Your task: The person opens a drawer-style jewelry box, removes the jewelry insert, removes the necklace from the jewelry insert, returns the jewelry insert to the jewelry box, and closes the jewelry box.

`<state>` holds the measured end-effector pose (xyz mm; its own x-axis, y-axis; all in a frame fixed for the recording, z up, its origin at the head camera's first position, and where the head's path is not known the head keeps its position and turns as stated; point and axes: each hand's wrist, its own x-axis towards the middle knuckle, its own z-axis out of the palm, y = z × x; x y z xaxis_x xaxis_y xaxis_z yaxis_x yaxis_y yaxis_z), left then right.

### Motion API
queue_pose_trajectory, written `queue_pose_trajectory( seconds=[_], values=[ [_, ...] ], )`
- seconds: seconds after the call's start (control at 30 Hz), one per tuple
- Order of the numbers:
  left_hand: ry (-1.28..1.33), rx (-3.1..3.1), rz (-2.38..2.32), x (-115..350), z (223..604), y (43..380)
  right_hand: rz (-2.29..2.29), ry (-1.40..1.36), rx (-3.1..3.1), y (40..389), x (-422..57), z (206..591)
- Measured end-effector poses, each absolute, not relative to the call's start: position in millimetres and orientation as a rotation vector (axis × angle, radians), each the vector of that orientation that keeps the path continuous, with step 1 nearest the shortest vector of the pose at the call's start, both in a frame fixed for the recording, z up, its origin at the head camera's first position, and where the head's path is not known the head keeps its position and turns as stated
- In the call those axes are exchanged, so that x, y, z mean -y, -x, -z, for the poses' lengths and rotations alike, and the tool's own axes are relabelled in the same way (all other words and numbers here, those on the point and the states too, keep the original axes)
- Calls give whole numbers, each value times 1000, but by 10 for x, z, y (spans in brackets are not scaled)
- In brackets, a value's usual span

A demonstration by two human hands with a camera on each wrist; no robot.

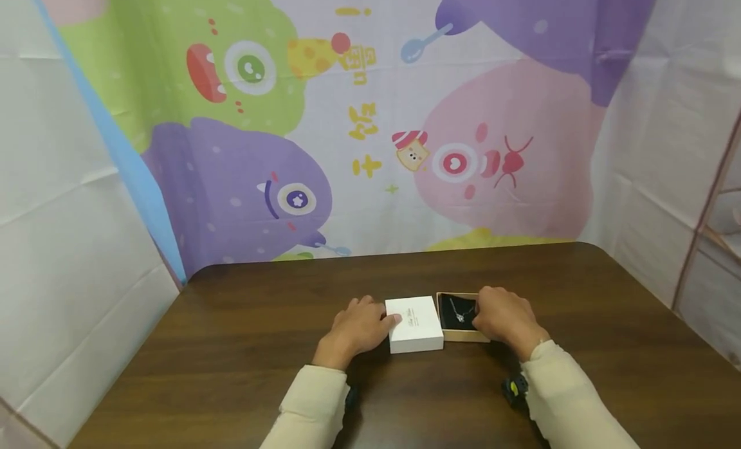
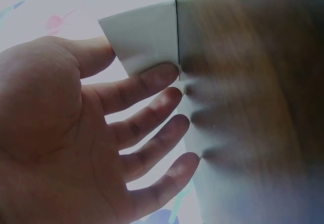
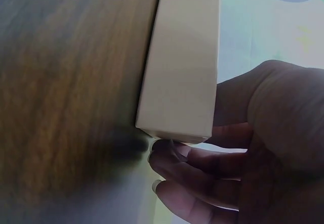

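Note:
Side by side on the brown table are a white box lid (image 1: 414,323) with small printed lettering and a tan jewelry box (image 1: 466,336). A black insert (image 1: 448,309) fills the box, and a silver necklace (image 1: 460,317) with a pendant lies on it. My left hand (image 1: 360,325) holds the lid at its left side, thumb over the top and index finger (image 2: 161,76) against the side wall; the other fingertips touch the table. With its thumb over the rim and fingers around the outer end, my right hand (image 1: 508,316) grips the box's right side, covering part of the insert.
The wooden table (image 1: 278,320) reaches back to a cloth (image 1: 370,217) printed with cartoon monsters. White curtains (image 1: 75,198) hang at both sides. Each wrist carries a dark strapped device, the right one (image 1: 514,390) showing beneath the sleeve.

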<state>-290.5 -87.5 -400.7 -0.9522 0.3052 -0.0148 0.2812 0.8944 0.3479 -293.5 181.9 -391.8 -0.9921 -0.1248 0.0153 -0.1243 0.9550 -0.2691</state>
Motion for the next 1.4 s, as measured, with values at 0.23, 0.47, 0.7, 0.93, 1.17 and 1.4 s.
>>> queue_pose_trajectory(
  seconds=[0.23, 0.47, 0.7, 0.93, 1.17, 1.4],
  values=[
    [-461, -2994, -540, 876, 4000, 2915, 458, 172, -3104, 2956, -1819, 3943],
    [-449, -2994, -546, 869, 4011, 2901, 476, 173, -3085, 2962, -1823, 3970],
    [-442, -2990, -550, 854, 4015, 2904, 475, 170, -3057, 2970, -1852, 3956],
    [-453, -2996, -557, 870, 4019, 2899, 470, 175, -3079, 2958, -1838, 3941],
    [-458, -2990, -567, 916, 4060, 2834, 494, 158, -3061, 2937, -1796, 3987],
    [-511, -3003, -587, 873, 4028, 2878, 528, 132, -3088, 2940, -1860, 3904]
  ],
)
